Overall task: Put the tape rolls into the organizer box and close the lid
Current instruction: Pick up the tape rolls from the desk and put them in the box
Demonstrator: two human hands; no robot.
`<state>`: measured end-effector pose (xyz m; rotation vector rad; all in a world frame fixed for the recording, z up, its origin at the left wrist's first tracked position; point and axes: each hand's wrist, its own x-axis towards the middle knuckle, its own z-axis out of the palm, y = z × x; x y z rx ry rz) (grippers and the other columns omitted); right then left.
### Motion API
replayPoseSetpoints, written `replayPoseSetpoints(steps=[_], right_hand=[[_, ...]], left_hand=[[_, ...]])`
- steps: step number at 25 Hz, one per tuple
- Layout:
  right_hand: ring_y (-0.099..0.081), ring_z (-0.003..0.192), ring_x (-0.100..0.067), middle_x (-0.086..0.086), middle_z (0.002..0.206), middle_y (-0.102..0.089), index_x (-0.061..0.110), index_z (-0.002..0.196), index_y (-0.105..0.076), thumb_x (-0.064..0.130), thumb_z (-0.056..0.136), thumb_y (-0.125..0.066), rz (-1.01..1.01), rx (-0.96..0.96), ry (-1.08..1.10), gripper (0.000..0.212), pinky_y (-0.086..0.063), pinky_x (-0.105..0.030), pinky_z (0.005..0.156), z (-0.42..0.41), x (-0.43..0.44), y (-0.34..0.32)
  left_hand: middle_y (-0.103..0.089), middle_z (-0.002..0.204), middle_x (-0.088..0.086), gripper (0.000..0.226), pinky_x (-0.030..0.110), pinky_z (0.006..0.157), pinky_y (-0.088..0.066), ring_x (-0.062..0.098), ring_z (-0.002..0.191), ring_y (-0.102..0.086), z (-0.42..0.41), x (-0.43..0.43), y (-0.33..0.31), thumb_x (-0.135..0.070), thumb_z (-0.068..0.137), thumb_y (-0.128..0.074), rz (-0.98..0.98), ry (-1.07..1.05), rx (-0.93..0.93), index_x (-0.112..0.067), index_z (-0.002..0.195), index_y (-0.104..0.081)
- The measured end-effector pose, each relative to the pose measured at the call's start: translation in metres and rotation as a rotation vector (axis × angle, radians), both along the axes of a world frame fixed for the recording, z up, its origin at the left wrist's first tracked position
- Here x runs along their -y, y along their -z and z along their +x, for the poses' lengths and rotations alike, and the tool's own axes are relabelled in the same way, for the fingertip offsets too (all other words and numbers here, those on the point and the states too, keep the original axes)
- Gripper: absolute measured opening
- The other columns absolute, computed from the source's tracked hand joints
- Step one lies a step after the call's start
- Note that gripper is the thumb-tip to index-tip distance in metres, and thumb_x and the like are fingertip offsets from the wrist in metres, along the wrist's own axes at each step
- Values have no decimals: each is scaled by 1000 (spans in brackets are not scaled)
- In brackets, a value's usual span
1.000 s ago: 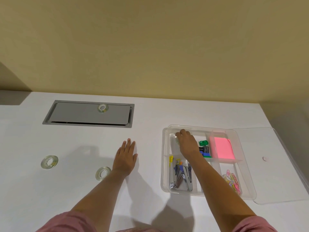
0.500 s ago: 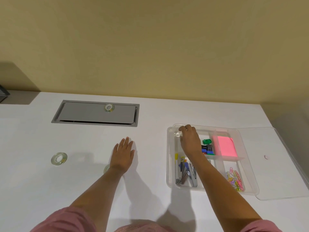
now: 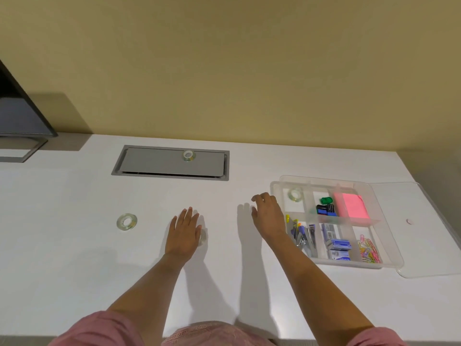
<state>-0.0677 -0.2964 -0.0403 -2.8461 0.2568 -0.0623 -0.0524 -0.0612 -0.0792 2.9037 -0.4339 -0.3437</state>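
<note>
A clear organizer box (image 3: 389,264) stands open on the white desk at the right, its clear lid (image 3: 429,236) lying flat beside it. One tape roll (image 3: 295,194) lies in the box's far left compartment. My right hand (image 3: 268,216) hovers just left of the box, fingers apart and empty. My left hand (image 3: 185,233) rests flat on the desk, partly covering a second tape roll (image 3: 203,237) at its right edge. A third tape roll (image 3: 126,221) lies to the left on the desk. Another tape roll (image 3: 189,155) sits on the grey cable hatch (image 3: 149,163).
The box also holds a pink note pad (image 3: 351,205), binder clips (image 3: 325,208), staplers (image 3: 303,236), staple boxes (image 3: 338,248) and coloured paper clips (image 3: 369,250). A dark monitor (image 3: 17,113) stands at the far left. The wall runs behind the desk.
My right hand left a tape roll in the box's far left compartment and drew back out to the left. My left hand stayed flat on the desk. The camera view shifted left.
</note>
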Motion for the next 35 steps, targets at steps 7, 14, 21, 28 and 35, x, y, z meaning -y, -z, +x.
replayPoseSetpoints(steps=[7,14,21,28,35], right_hand=[[-46,122,-24,-7,135,-46,12,137,-43,25,96,-52,106,-218,-9,43,-47,-33,93,-22,-78,22],[-40,132,-26,-8,146,-36,12,146,-31,41,94,-53,239,-294,-50,63,-46,-38,99,-31,-137,30],[-41,128,-27,-9,147,-31,19,149,-21,34,94,-56,-35,-360,-168,67,-47,-36,99,-29,-164,34],[-46,119,-25,-9,135,-41,18,137,-38,20,95,-55,-21,-327,-130,45,-51,-31,91,-20,-163,33],[-49,116,-27,-9,133,-45,20,129,-50,17,91,-60,162,-100,64,39,-51,-33,80,3,-88,-11]], left_hand=[[-11,163,2,48,37,123,-8,17,151,-7,-26,-62,9,-29,105,-24,0,-23,-46,-17,151,-24],[-9,163,1,49,35,122,-14,16,151,-10,-40,-102,20,-31,105,-25,-20,-7,-89,-18,152,-20],[1,164,2,55,35,123,-12,18,151,-4,-42,-112,24,-29,104,-28,-21,36,-143,-18,154,-9],[2,164,4,55,37,123,-12,20,151,-3,-43,-106,25,-28,104,-28,-12,21,-128,-16,154,-8],[5,163,6,57,36,123,-12,20,151,-2,-31,-65,22,-30,104,-28,28,55,-136,-15,154,-5]])
